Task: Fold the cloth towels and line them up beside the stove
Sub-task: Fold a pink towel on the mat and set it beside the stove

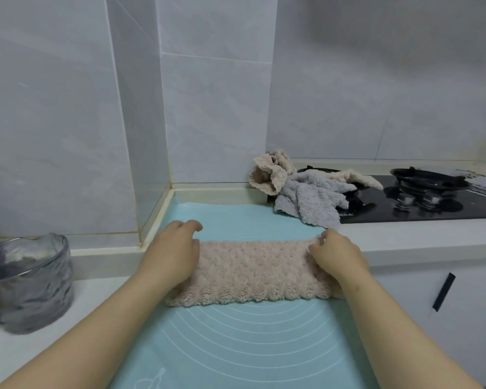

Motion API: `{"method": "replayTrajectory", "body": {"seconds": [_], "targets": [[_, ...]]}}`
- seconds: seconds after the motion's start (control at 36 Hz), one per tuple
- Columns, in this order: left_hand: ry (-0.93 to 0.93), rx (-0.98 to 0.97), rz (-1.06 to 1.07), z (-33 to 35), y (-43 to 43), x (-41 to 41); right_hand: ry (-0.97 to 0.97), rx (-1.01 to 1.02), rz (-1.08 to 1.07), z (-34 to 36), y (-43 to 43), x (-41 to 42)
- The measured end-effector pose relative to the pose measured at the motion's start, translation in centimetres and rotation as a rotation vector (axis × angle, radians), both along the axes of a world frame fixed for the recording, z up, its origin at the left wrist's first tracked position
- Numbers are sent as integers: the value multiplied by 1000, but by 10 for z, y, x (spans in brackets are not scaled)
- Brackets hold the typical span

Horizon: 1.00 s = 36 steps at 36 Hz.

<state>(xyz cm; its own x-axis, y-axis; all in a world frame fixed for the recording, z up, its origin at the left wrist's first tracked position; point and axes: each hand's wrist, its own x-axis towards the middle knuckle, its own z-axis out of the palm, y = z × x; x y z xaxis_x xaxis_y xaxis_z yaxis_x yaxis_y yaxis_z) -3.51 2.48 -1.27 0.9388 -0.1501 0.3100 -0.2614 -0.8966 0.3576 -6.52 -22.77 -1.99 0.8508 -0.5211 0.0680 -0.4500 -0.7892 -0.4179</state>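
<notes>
A pink fluffy towel (253,272) lies folded into a long strip across the light blue mat (236,341). My left hand (171,251) rests on the strip's left end, fingers loosely curled just past its far corner. My right hand (337,254) pinches the strip's far right corner. Behind, at the stove's left edge, a grey towel (309,200) and a beige towel (270,172) lie crumpled in a heap. The black stove (421,203) stands at the right.
A grey glass bucket (28,284) stands on the white counter at the left. Tiled walls close the back and the left corner. A burner grate (429,178) sits on the stove. White cabinet fronts with a black handle (443,292) are at the right.
</notes>
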Motion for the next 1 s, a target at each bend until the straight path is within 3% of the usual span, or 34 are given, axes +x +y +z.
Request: {"method": "replayTrajectory", "body": {"seconds": [0.17,0.39,0.56,0.64,0.78,0.86,0.94,1.0], "targets": [[203,212,99,-17,7,-14,30,-26,-100,-12,10,-13],[247,62,82,-17,9,-10,30,44,-78,-11,7,-14],[90,-83,92,-17,7,-10,-179,25,-67,-6,10,-16],[114,49,103,-20,8,-13,-126,50,-58,-7,8,-15],[-155,33,-55,-12,1,-20,-41,101,-34,-5,5,-18],[51,67,-249,-18,-7,-19,-37,125,-20,-5,6,-20],[208,334,-278,-31,-9,-16,-75,159,-16,-8,5,-20],[224,378,-266,-32,-9,-15,-137,193,-23,-8,6,-20]]}}
